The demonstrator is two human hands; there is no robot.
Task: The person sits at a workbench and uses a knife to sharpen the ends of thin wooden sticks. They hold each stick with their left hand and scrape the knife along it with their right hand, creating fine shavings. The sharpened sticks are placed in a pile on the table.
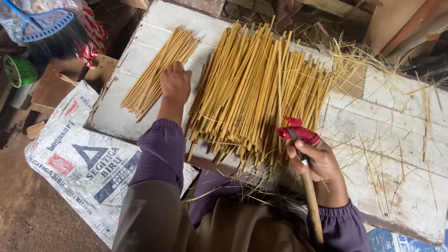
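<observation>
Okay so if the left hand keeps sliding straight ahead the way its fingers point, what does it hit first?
The left hand points up the board and lies flat, its fingertips already at the edge of the smaller bundle of bamboo sticks. It would likely push into those first; the bigger pile lies off to its right.

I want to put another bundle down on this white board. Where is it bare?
Bare board lies left of the small stick bundle, at the near-left corner. The far-left corner above that bundle is also free. The big stick pile crowds the middle; loose fibres litter the right side.
</observation>
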